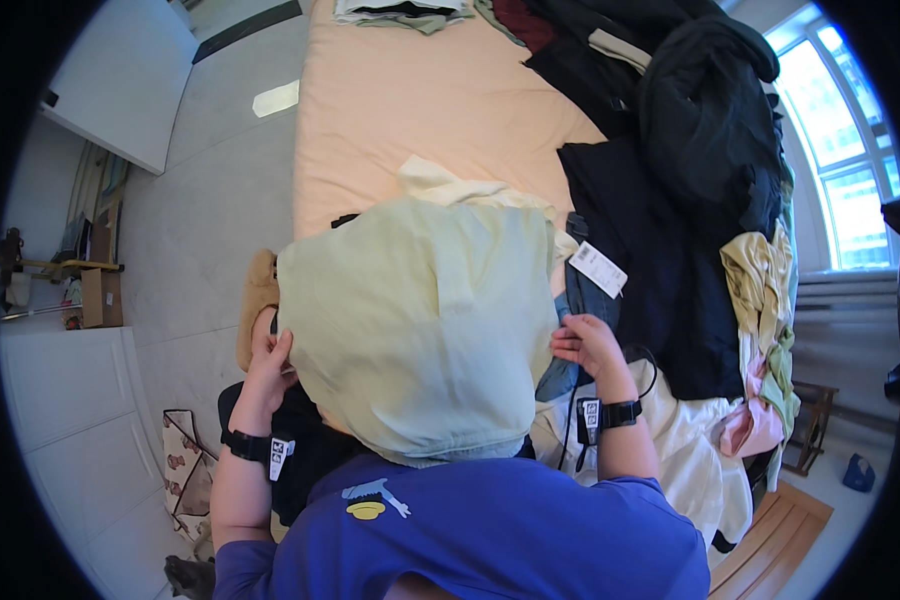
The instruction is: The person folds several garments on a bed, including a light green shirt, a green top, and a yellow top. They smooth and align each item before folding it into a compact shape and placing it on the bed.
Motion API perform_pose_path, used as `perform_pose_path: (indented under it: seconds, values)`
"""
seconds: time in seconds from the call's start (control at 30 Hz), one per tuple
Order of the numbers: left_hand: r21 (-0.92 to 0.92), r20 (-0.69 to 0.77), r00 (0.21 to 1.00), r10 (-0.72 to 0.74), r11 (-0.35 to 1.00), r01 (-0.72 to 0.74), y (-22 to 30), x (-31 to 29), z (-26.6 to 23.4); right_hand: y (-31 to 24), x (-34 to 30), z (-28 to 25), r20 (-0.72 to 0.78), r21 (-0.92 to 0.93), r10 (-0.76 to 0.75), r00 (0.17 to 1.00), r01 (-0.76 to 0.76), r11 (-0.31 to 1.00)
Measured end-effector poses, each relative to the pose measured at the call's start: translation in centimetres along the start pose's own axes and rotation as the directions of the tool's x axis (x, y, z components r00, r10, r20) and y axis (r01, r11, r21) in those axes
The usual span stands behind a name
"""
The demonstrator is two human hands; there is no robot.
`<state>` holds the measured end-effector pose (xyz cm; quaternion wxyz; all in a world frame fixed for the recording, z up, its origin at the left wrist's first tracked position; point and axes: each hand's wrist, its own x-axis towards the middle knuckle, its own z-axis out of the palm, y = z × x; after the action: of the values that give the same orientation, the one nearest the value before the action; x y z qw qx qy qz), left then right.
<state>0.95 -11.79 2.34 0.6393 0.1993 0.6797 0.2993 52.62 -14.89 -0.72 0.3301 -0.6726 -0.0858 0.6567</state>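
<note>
A pale green garment (420,320) is spread across my lap and the near end of the bed, its lower edge against my blue shirt. Its exact kind is hard to tell; a small flap or pocket shape shows near its middle. My left hand (272,358) is closed on its left edge, thumb on top. At the right edge, my right hand (587,343) pinches the cloth between thumb and curled fingers. Cream cloth (450,185) sticks out beyond the far edge. Close to my right hand lie blue denim (558,375) and a white paper tag (598,270).
Dark trousers (660,280) and a black jacket (710,110) cover the bed's right side. Folded clothes (405,12) lie at the far end of the peach sheet (410,100). White satin cloth (685,455) is at my right. A tan slipper (258,310) shows left of the bed.
</note>
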Motion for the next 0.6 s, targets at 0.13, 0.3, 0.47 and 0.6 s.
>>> perform_pose_path:
  seconds: [0.13,0.3,0.47,0.6]
  values:
    - [-0.153,0.458,0.887,-0.062,0.977,0.148,-1.3,-2.3,-0.1,3.8,-0.2,0.1,-0.134,-0.161,-0.302,0.944,0.280,0.946]
    - [-0.232,0.423,0.892,0.159,0.971,-0.062,-1.9,-3.1,0.8,1.4,5.2,3.1,-0.051,-0.479,-0.805,0.591,0.693,0.539]
    - [-0.478,0.377,0.872,0.313,0.872,-0.106,-1.2,-4.2,1.1,-3.7,5.4,3.8,0.348,-0.214,-0.063,0.935,0.145,0.966]
    - [-0.575,0.369,0.859,0.355,0.813,-0.089,-1.4,-4.5,0.9,-4.1,3.3,4.4,0.358,-0.202,-0.105,0.928,0.187,0.961]
